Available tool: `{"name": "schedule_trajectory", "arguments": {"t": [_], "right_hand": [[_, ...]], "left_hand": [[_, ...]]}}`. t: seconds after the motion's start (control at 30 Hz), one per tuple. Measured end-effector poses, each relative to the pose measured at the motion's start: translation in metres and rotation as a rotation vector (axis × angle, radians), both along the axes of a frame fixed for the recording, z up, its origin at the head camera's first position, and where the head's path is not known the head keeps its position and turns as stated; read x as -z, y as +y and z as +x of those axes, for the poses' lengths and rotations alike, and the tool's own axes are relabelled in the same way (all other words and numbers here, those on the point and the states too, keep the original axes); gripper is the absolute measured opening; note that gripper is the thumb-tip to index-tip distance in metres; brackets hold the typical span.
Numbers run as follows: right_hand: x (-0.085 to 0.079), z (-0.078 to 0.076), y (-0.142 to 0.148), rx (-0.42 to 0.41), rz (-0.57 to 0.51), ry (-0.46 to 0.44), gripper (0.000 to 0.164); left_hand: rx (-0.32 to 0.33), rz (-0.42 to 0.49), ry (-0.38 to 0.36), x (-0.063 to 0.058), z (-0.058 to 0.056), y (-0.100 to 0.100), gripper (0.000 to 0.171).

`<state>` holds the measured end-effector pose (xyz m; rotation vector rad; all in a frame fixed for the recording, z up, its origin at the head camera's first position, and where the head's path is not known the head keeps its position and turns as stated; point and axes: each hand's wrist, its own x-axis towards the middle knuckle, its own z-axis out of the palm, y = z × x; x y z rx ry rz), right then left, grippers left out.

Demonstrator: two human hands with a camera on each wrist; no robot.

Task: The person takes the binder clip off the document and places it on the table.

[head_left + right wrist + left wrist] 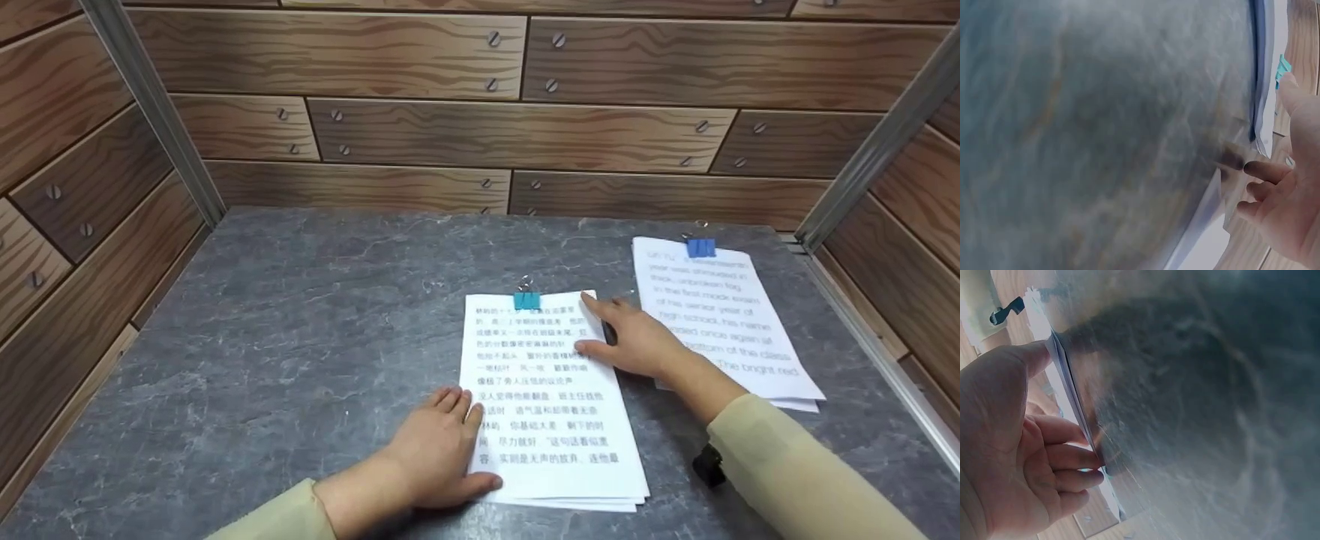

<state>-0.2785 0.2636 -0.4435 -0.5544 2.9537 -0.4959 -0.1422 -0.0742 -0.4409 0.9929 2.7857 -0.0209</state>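
A stack of printed sheets (555, 480) with Chinese text lies on the table in front of me, a teal binder clip (526, 301) at its top edge. My left hand (435, 442) rests at its lower left side, thumb over the bottom corner and fingers along the edge. In the left wrist view the sheets (1067, 377) show edge-on beside the loosely bent fingers. At the upper right of the stack is my right hand (637, 341), index fingertip by the top corner and thumb over the page. The right wrist view shows its other fingers (1266, 170) extended beside the stack.
Right of it lies a second stack of sheets (720, 322) with English text and a blue binder clip (701, 247), partly behind my right forearm. The grey marbled table (300, 322) is bounded by wood-patterned walls (420, 127) and metal posts (161, 112).
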Motion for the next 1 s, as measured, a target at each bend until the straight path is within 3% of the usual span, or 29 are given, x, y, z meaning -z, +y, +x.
{"name": "schedule_trajectory", "arguments": {"t": [0.3, 0.5, 0.73, 1.0], "right_hand": [[0.005, 0.003, -0.005, -0.043, -0.051, 0.016, 0.087], [0.004, 0.000, -0.005, -0.016, -0.285, 0.006, 0.082], [0.002, -0.005, -0.007, 0.063, -0.589, -0.141, 0.071], [0.000, -0.011, -0.004, 0.061, -0.659, -0.222, 0.059]], "left_hand": [[0.001, -0.013, 0.023, -0.001, 0.001, 0.000, 0.100], [0.001, -0.012, 0.011, 0.000, 0.001, 0.000, 0.099], [0.006, -0.011, 0.014, 0.001, 0.000, 0.000, 0.099], [0.000, 0.000, -0.027, 0.000, -0.002, 0.000, 0.099]]}}
